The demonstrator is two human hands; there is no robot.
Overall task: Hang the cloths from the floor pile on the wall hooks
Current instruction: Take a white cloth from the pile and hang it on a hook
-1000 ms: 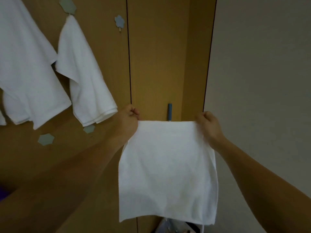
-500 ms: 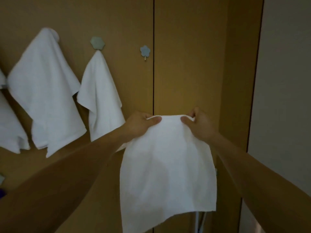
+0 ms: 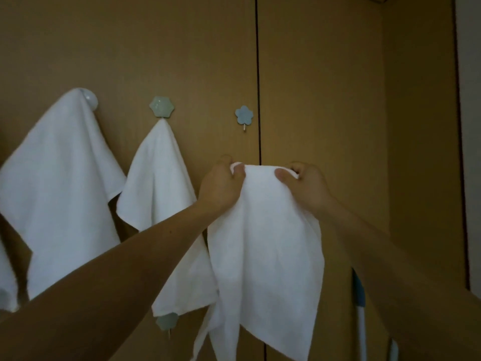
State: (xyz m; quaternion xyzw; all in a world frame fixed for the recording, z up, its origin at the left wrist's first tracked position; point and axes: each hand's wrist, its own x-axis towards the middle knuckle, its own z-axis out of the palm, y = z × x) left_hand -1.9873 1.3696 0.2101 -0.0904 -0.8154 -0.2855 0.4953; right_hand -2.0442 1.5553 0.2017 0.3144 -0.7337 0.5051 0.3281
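A white cloth (image 3: 265,256) hangs in front of the brown wall, bunched at its top edge. My left hand (image 3: 221,186) pinches the top edge on the left and my right hand (image 3: 304,186) pinches it on the right, close together. Just above them is a bare blue flower-shaped hook (image 3: 244,115). To its left a green hexagonal hook (image 3: 161,107) carries a hung white cloth (image 3: 158,199). Farther left another white cloth (image 3: 59,183) hangs from a round hook (image 3: 89,99). The floor pile is out of view.
A green flower hook (image 3: 166,321) sits low on the wall under the hung cloths. A blue and white pole (image 3: 360,308) leans at the lower right. A dark vertical seam (image 3: 257,74) splits the brown panels, and a pale wall (image 3: 472,126) borders the right.
My hands have slid together along the cloth's top edge, bunching it, and risen toward the blue flower hook. The view has tilted up, bringing the hooks lower in frame.
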